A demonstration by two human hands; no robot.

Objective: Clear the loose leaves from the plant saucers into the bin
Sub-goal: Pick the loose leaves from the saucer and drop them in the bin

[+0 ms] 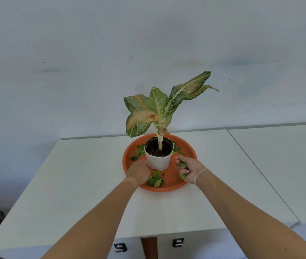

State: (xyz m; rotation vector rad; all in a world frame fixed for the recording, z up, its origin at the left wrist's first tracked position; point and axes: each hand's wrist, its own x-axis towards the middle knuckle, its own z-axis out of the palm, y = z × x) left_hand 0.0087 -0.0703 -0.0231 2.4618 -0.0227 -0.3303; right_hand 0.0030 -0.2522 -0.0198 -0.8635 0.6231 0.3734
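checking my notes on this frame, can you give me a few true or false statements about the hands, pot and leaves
1. The right hand holds green leaves. True.
2. The left hand is off the pot. False: it touches the pot's base.
3. The saucer is orange. True.
4. No leaves remain in the saucer. False: some lie at the front and beside the pot.
5. The pot is lying on its side. False: it stands upright in the saucer.
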